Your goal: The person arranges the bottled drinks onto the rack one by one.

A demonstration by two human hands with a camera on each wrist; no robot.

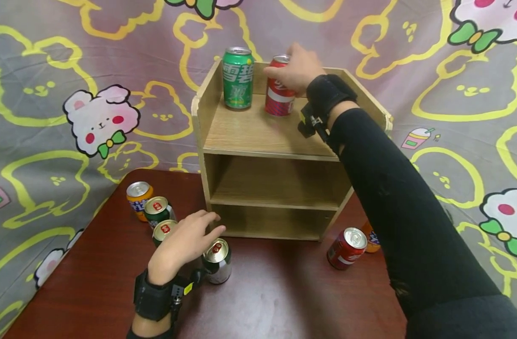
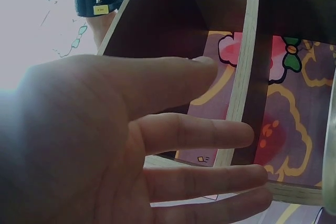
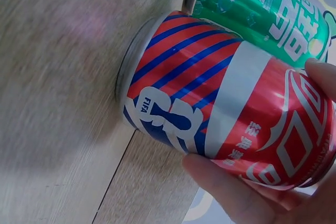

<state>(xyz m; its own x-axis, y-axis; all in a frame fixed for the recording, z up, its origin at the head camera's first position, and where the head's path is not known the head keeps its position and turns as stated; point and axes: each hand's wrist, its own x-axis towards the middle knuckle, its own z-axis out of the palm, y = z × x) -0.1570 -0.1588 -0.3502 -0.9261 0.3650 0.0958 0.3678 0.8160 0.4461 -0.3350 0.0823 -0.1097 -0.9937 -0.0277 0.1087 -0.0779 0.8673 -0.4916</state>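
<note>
On the top shelf of a small wooden rack (image 1: 267, 136), my right hand (image 1: 300, 70) grips a red soda can (image 1: 279, 100) around its upper part. In the right wrist view the red can (image 3: 178, 72) shows blue stripes and a white band, with thumb and fingers on its sides. A green soda can (image 1: 238, 80) stands upright just left of it. My left hand (image 1: 186, 242) hovers over the table with its fingers extended, holding nothing. Close under its fingertips stands a dark-and-silver can (image 1: 218, 263). In the left wrist view the left hand's fingers (image 2: 199, 132) are spread.
Left of the rack stand an orange can (image 1: 139, 200) and two dark green cans (image 1: 157, 212), one partly behind my left hand. On the right are another red can (image 1: 345, 249) and an orange can (image 1: 370, 239), partly hidden by my right sleeve. A patterned cloth (image 1: 157, 108) hangs behind.
</note>
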